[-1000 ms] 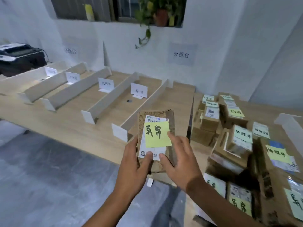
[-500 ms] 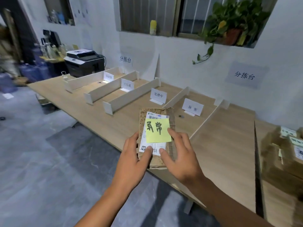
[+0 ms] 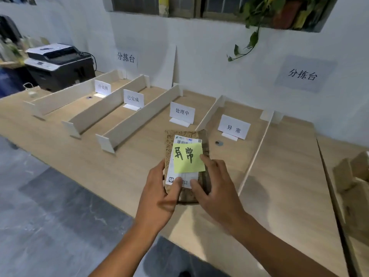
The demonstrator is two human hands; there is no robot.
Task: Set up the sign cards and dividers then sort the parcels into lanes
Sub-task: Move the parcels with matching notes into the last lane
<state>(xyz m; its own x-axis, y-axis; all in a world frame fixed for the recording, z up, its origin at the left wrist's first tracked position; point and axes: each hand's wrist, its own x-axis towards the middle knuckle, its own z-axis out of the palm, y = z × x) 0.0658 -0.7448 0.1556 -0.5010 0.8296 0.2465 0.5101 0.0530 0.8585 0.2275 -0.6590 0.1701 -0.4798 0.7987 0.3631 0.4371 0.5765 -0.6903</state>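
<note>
Both hands (image 3: 159, 194) grip a parcel (image 3: 186, 166) above the lanes (image 3: 235, 156).

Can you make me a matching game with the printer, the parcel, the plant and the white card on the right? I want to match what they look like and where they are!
Things:
1. printer
2. parcel
3. plant
4. sign card

Clues:
A. green, up in the window
B. white, standing in a lane
C. black and grey, far left
D. brown, held by the left hand and right hand

Pairs: 1-C, 2-D, 3-A, 4-B
</note>
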